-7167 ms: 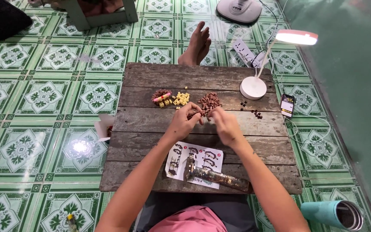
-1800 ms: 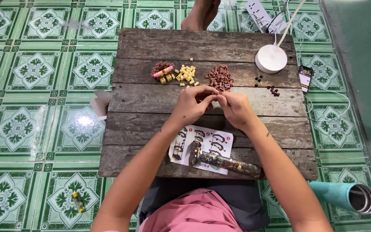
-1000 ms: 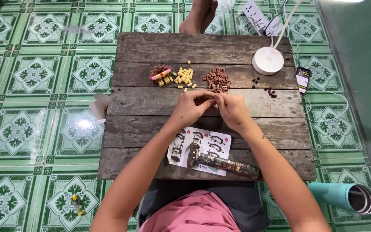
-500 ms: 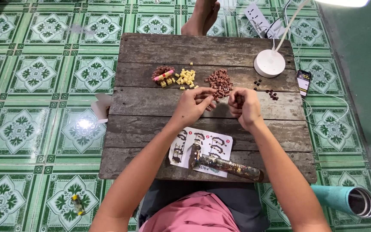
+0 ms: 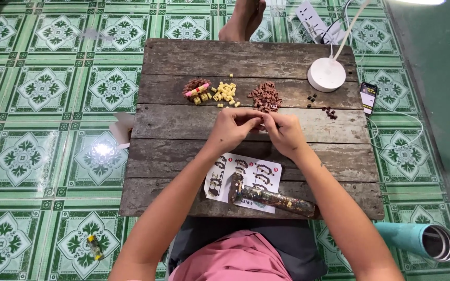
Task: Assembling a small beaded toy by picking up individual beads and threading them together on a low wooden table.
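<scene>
Both hands meet at the middle of the wooden bench, fingertips pinched together on something tiny between them (too small to make out, probably one of the little bricks). The left hand and right hand are closed around that piece, knuckles nearly touching. Just beyond the fingertips lies the brown brick pile, slightly nearer the right hand; the yellow brick pile sits beyond the left hand. Behind the wrists, toward the body, the instruction sheet lies flat with a glittery tube across it, its long axis running left to right.
</scene>
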